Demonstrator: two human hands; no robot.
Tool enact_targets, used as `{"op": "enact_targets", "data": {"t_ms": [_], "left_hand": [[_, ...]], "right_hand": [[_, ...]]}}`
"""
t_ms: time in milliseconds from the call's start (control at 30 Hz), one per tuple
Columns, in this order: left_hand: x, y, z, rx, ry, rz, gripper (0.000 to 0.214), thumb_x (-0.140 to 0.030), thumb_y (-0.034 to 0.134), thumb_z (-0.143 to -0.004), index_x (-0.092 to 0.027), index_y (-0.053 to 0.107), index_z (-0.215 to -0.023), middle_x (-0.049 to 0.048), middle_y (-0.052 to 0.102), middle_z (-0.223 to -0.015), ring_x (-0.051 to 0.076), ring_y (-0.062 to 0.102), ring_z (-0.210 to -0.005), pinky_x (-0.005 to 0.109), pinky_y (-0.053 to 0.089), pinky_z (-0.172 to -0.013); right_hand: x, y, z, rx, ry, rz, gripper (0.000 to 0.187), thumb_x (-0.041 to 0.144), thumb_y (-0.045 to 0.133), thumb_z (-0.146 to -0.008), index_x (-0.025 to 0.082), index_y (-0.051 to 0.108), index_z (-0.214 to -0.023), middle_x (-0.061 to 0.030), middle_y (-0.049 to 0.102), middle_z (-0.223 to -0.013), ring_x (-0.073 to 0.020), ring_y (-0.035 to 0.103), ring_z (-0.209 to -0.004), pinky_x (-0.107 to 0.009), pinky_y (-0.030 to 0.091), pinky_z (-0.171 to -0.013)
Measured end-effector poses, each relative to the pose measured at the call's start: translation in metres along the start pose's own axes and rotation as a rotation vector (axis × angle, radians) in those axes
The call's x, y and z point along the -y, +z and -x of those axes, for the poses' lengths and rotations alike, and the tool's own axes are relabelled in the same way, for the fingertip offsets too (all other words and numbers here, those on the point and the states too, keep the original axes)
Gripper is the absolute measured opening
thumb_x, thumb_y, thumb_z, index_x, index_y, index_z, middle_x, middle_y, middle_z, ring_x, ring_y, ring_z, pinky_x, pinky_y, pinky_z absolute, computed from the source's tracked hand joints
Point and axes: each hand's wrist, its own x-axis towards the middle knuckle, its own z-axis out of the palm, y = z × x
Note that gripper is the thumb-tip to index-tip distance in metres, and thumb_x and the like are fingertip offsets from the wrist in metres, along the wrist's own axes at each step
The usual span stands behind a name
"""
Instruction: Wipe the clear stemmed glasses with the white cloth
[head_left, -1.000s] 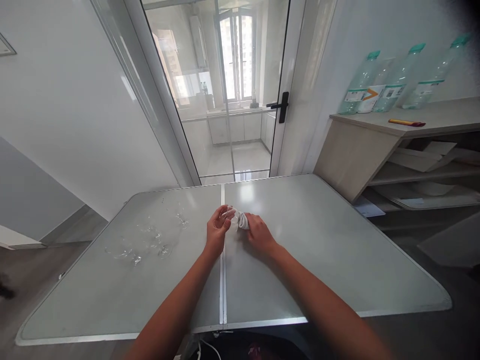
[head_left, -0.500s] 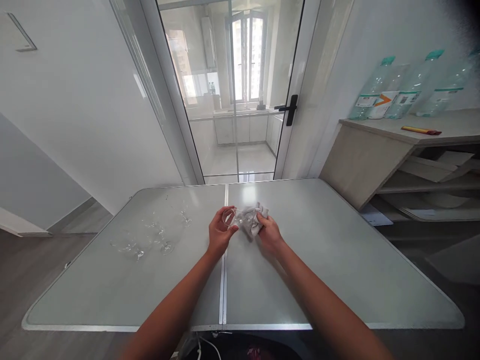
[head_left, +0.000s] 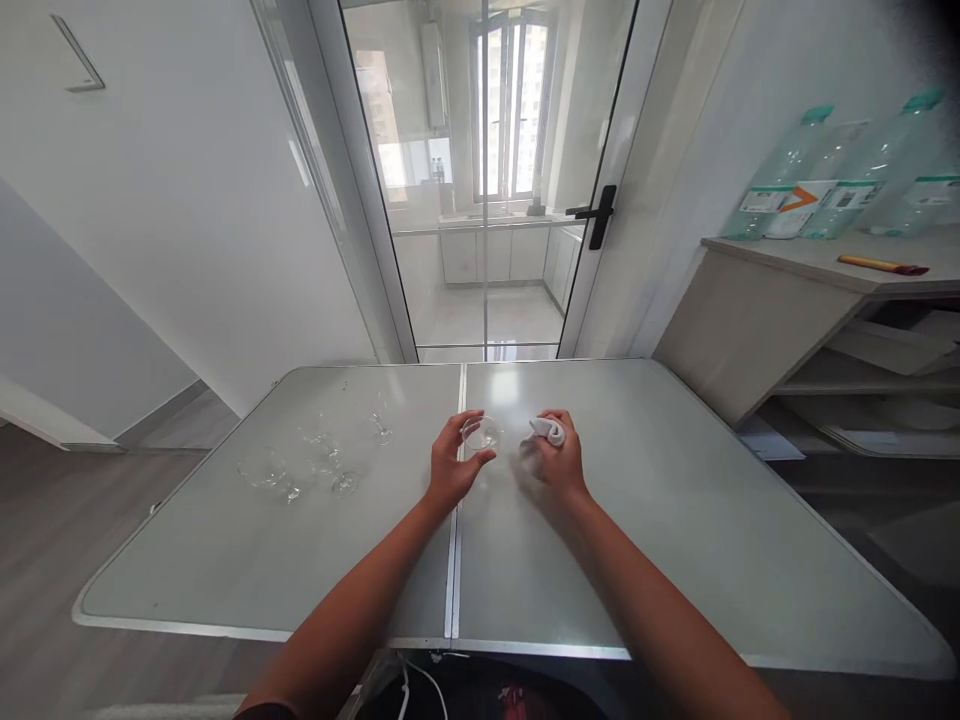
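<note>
Above the middle seam of a grey folding table (head_left: 675, 520), my left hand (head_left: 453, 466) is closed round a clear stemmed glass (head_left: 480, 433), its round rim turned toward me. My right hand (head_left: 559, 455) is closed on a bunched white cloth (head_left: 548, 429), a short gap to the right of the glass and apart from it. Several more clear stemmed glasses (head_left: 315, 462) lie or stand on the left part of the table, out of reach of both hands.
A glass door with a black handle (head_left: 596, 214) stands behind the table. At the right a wooden shelf unit (head_left: 795, 300) carries large water bottles (head_left: 780, 175) and a yellow and red pen (head_left: 881, 264). A cable hangs below the near table edge.
The cloth was pressed against the glass; my right hand has drawn it away to the right and bunched it up. The glass rim now faces me. The view has shifted left.
</note>
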Motion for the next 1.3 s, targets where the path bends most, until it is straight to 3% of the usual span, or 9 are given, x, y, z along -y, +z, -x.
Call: {"op": "enact_targets", "data": {"t_ms": [67, 167, 233, 300, 467, 767, 1100, 1200, 1300], "left_hand": [[0.002, -0.003, -0.002, -0.058, -0.021, -0.059, 0.056, -0.033, 0.086, -0.08, -0.025, 0.064, -0.131, 0.011, 0.066, -0.129, 0.028, 0.065, -0.121, 0.052, 0.054, -0.109], [0.003, -0.005, -0.002, -0.108, -0.047, -0.085, 0.058, -0.034, 0.086, -0.08, -0.025, 0.062, -0.132, 0.0107, 0.067, -0.127, 0.028, 0.068, -0.117, 0.049, 0.057, -0.103], [0.002, -0.005, -0.002, -0.115, -0.042, -0.121, 0.057, -0.035, 0.086, -0.08, -0.026, 0.063, -0.132, 0.0103, 0.067, -0.127, 0.028, 0.068, -0.117, 0.048, 0.057, -0.101], [0.001, -0.005, -0.001, -0.098, -0.043, -0.174, 0.056, -0.037, 0.086, -0.079, -0.027, 0.064, -0.13, 0.0099, 0.067, -0.126, 0.028, 0.067, -0.117, 0.045, 0.057, -0.098], [0.006, -0.003, 0.001, -0.078, -0.093, -0.214, 0.056, -0.038, 0.086, -0.079, -0.028, 0.065, -0.129, 0.0094, 0.067, -0.124, 0.028, 0.067, -0.117, 0.042, 0.057, -0.095], [0.013, 0.0, 0.0, -0.078, -0.167, -0.17, 0.057, -0.035, 0.085, -0.081, -0.029, 0.063, -0.133, 0.0096, 0.066, -0.131, 0.027, 0.064, -0.121, 0.041, 0.056, -0.095], [0.021, 0.001, 0.0, -0.043, -0.245, -0.101, 0.067, -0.034, 0.079, -0.087, -0.032, 0.051, -0.148, 0.0104, 0.061, -0.143, 0.027, 0.058, -0.131, 0.045, 0.054, -0.103], [0.021, -0.002, -0.001, -0.048, -0.205, -0.169, 0.071, -0.036, 0.08, -0.086, -0.03, 0.048, -0.15, 0.0117, 0.059, -0.146, 0.028, 0.056, -0.135, 0.047, 0.05, -0.109], [0.018, -0.011, -0.006, -0.159, -0.107, -0.338, 0.056, -0.039, 0.073, -0.091, -0.026, 0.053, -0.141, 0.0124, 0.062, -0.136, 0.027, 0.059, -0.128, 0.044, 0.05, -0.104]], "right_hand": [[0.007, -0.005, -0.001, 0.144, -0.115, 0.088, 0.013, 0.019, 0.058, -0.075, 0.021, 0.065, -0.086, -0.0051, 0.064, -0.101, -0.0213, 0.062, -0.091, -0.032, 0.049, -0.084], [0.016, -0.006, 0.006, 0.544, -0.267, 0.392, 0.054, 0.009, 0.056, -0.068, 0.026, 0.069, -0.117, -0.0062, 0.061, -0.131, -0.0199, 0.066, -0.092, -0.03, 0.05, -0.082], [0.021, -0.003, 0.012, 0.766, -0.326, 0.617, 0.078, 0.006, 0.055, -0.066, 0.035, 0.06, -0.138, -0.0035, 0.049, -0.153, -0.0191, 0.068, -0.09, -0.029, 0.049, -0.077], [0.025, 0.0, 0.018, 0.874, -0.364, 0.772, 0.086, 0.007, 0.055, -0.067, 0.04, 0.052, -0.147, -0.0002, 0.042, -0.162, -0.0204, 0.07, -0.09, -0.03, 0.048, -0.074], [0.03, 0.003, 0.022, 0.94, -0.354, 0.946, 0.093, 0.009, 0.056, -0.069, 0.037, 0.038, -0.157, -0.0021, 0.04, -0.165, -0.0238, 0.072, -0.09, -0.032, 0.048, -0.073], [0.026, 0.011, 0.026, 0.957, -0.358, 1.056, 0.09, 0.014, 0.056, -0.071, 0.036, 0.038, -0.157, -0.0005, 0.041, -0.165, -0.0256, 0.073, -0.085, -0.034, 0.048, -0.066], [0.026, 0.015, 0.026, 0.996, -0.277, 1.025, 0.096, 0.013, 0.055, -0.073, 0.041, 0.03, -0.162, 0.0008, 0.039, -0.166, -0.0277, 0.072, -0.103, -0.037, 0.053, -0.082], [0.022, 0.015, 0.025, 0.981, -0.255, 1.019, 0.096, 0.013, 0.056, -0.073, 0.04, 0.031, -0.161, 0.0007, 0.038, -0.167, -0.0273, 0.072, -0.106, -0.037, 0.054, -0.084], [0.015, 0.014, 0.023, 0.925, -0.231, 1.019, 0.092, 0.013, 0.057, -0.072, 0.036, 0.037, -0.159, -0.0007, 0.036, -0.168, -0.0281, 0.071, -0.111, -0.038, 0.055, -0.085]]}}
